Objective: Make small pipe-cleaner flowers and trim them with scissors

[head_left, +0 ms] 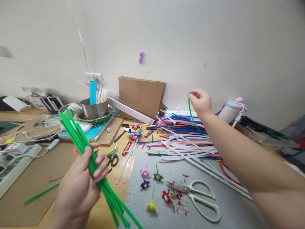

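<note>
A bundle of green pipe cleaners (82,140) is wrapped in the fingers of my left hand (83,175), slanting from upper left to lower right. My right hand (201,101) is raised over the back of the table and pinches one green pipe cleaner (190,109) near its top end; the rest curves down toward the pile. Below it lies a heap of mixed pipe cleaners (186,149) in white, blue, pink and orange. Several small pipe-cleaner flowers (166,197) rest on the grey cutting mat (138,210), beside open scissors (190,189) with pale handles.
Black-handled scissors (112,159) and a glue stick (126,148) lie left of the mat. Behind stand a metal bowl (94,109), a cardboard sheet (141,95) and a tumbler (230,111). A power strip (21,168) with cables sits at left. One loose green pipe cleaner (41,193) lies on the left cardboard.
</note>
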`<state>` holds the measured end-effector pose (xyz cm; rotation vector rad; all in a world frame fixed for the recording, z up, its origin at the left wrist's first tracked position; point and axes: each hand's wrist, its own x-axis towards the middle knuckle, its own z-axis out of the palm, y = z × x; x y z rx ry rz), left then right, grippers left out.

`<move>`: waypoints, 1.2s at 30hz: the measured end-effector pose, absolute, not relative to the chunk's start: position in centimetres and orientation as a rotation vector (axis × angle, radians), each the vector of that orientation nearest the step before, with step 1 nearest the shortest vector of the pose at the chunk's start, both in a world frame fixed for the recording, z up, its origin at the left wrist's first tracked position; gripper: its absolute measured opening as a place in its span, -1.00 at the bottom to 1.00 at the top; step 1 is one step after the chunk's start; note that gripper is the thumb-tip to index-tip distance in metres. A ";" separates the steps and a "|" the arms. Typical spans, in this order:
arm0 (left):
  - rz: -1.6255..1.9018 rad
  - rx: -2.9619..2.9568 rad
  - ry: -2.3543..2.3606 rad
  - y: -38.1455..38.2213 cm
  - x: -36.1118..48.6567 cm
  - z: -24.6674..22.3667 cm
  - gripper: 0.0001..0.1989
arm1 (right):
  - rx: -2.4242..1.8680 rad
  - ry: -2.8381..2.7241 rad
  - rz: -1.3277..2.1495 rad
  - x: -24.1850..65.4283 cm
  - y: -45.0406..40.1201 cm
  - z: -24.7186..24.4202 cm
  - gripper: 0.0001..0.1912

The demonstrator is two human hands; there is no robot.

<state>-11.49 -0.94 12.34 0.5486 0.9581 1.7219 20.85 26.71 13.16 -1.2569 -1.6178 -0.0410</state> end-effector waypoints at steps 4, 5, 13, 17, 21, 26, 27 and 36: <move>1.741 0.769 0.946 -0.3 -10.1 12.7 -0.94 | -0.757 -1.343 -0.018 19.0 19.3 20.9 -0.85; 1.750 0.815 0.950 -0.1 -9.7 13.0 -0.94 | -0.607 -1.317 0.055 18.1 16.7 22.1 -0.91; 1.688 1.199 1.077 -0.3 -6.1 16.0 -0.88 | -0.406 -1.753 0.960 10.6 4.9 21.5 -0.88; 1.292 1.131 0.940 -1.3 -6.2 15.6 -0.75 | -0.331 -1.742 1.148 9.3 4.8 19.8 -0.85; 1.078 0.974 0.843 -3.1 -7.7 13.8 -0.71 | -0.347 -1.706 1.147 8.1 5.0 17.8 -0.87; 1.041 0.757 0.953 -5.3 -11.1 11.6 -0.78 | -0.387 -1.699 1.300 7.1 5.0 15.7 -0.77; 1.167 0.729 1.027 -5.6 -12.3 11.4 -0.78 | -0.405 -1.706 1.347 7.3 4.9 15.4 -0.73; 1.602 0.564 1.466 -7.2 -23.7 11.1 -0.78 | -0.733 -1.747 1.491 14.6 3.4 11.1 -0.79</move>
